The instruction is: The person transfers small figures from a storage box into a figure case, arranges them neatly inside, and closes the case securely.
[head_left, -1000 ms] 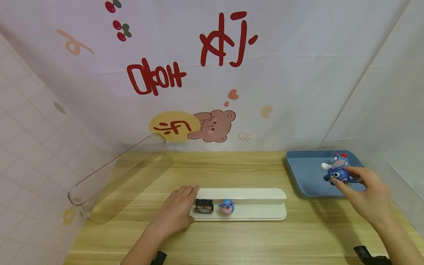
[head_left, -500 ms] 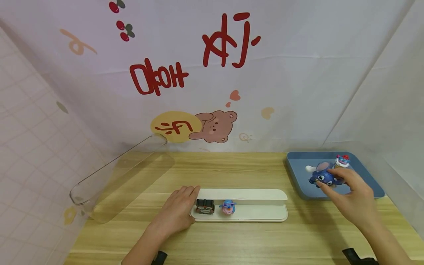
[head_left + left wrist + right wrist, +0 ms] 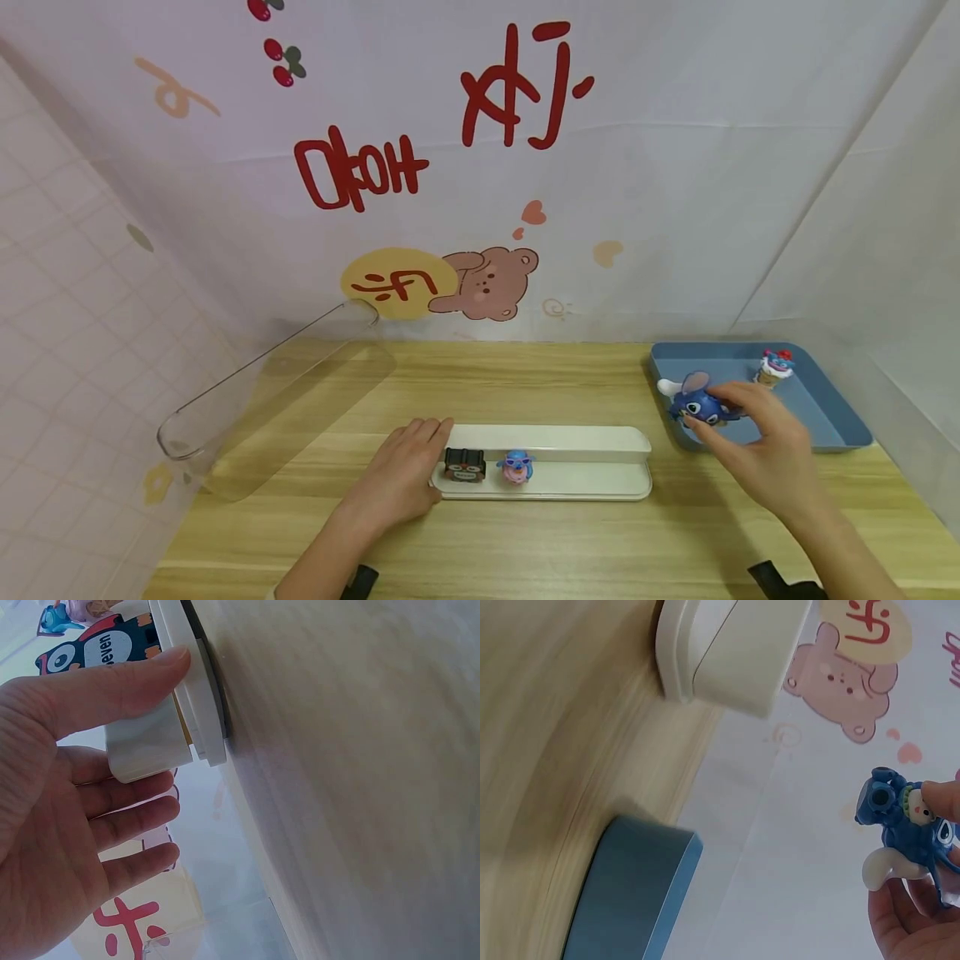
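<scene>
My left hand (image 3: 405, 473) grips the left end of a white two-step display stand (image 3: 588, 480), thumb on the front and fingers behind, as the left wrist view shows. On its lower step, a black figurine (image 3: 465, 467) with white eyes stands by that hand, and a blue figurine with purple glasses and a pink ring (image 3: 517, 469) stands to its right. My right hand (image 3: 772, 450) pinches a dark blue big-eared figurine (image 3: 702, 407) between thumb and fingers, raised above the left part of the blue tray. One pale, rounded part sticks out from it.
The blue tray (image 3: 821, 417) stands at the right and bears an ice-cream-cone figurine (image 3: 773, 367). A clear plastic cover (image 3: 285, 408) lies slantwise on the wooden table (image 3: 525, 550) at the left. A printed white cloth (image 3: 675, 208) hangs behind.
My right hand has carried the dark blue figurine leftward across the tray, uncovering the ice-cream-cone figurine. My left hand has stayed on the stand's end.
</scene>
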`<state>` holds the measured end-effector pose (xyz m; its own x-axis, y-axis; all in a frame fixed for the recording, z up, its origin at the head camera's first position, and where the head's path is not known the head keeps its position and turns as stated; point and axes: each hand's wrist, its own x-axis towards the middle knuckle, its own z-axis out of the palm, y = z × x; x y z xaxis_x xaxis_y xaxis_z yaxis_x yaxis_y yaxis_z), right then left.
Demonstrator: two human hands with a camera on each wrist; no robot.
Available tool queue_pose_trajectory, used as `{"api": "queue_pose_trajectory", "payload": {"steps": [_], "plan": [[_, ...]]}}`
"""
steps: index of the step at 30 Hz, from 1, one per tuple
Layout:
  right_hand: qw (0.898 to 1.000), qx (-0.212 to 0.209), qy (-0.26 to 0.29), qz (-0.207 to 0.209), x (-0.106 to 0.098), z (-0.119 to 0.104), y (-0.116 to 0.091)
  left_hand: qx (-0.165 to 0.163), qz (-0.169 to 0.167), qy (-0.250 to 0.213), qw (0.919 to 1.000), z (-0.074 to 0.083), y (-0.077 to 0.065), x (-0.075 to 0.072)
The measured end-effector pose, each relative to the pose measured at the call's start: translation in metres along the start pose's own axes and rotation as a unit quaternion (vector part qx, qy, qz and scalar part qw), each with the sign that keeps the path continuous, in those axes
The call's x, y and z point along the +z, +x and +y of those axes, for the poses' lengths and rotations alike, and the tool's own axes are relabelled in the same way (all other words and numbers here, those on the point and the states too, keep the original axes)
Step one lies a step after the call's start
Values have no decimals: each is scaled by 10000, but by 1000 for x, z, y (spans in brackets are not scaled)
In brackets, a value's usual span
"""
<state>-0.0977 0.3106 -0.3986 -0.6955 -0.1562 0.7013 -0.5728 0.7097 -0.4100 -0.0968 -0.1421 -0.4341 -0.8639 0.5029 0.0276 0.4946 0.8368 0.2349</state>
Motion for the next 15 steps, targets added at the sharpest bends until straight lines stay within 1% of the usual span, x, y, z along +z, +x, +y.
{"api": "queue_pose_trajectory", "payload": {"steps": [4,9,12,15], "plan": [[9998,-61,116,-115,7,-7,0,18,21,11,10000,0,0,0],[9989,-248,349,-184,18,-13,-2,24,27,7,10000,1,0,0],[9983,-328,395,-267,24,-16,-3,10,24,-8,10000,1,0,0],[9979,-305,409,-392,30,-20,-5,10,41,4,10000,0,0,0]]}}
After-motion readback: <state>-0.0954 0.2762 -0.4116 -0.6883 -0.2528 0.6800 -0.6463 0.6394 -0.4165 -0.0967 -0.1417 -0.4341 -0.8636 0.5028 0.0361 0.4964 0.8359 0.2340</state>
